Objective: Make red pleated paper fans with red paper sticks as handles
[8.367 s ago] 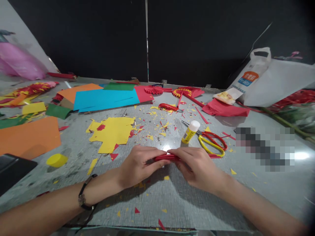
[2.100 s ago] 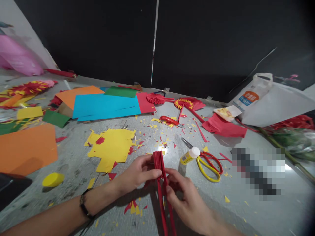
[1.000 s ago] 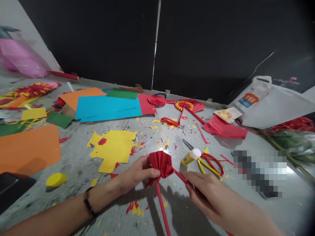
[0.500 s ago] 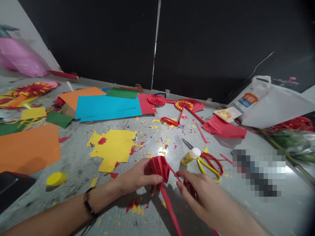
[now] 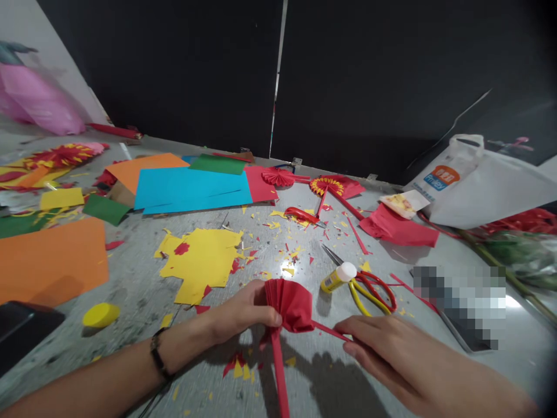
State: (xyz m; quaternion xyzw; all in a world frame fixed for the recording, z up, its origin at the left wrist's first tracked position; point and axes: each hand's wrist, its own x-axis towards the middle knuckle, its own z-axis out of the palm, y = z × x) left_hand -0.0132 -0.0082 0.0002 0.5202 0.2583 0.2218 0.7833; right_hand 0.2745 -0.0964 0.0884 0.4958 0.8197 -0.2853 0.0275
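Observation:
Between my left hand's thumb and fingers (image 5: 250,313) is a pleated red paper fan (image 5: 293,305), its folds partly spread to the right. One red paper strip (image 5: 279,371) hangs down from the fan's base toward me. My right hand (image 5: 378,348) pinches the end of another red strip (image 5: 328,331) that runs to the fan's lower right side. A glue stick with a white cap (image 5: 337,277) stands tilted just beyond, and scissors with red and yellow handles (image 5: 369,293) lie beside it.
Yellow paper (image 5: 202,258), a blue sheet (image 5: 191,190) and orange paper (image 5: 52,261) lie leftward among scraps. A yellow cap (image 5: 101,315) sits near my left forearm. Finished fans (image 5: 326,186), a red cutter (image 5: 302,216) and a white bag (image 5: 478,180) are farther back. A phone (image 5: 467,328) lies right.
My right hand has moved right and slightly down, drawing the strip away. The fan's folds have spread open to the right, and the hanging strip has swung left. My left hand stays put.

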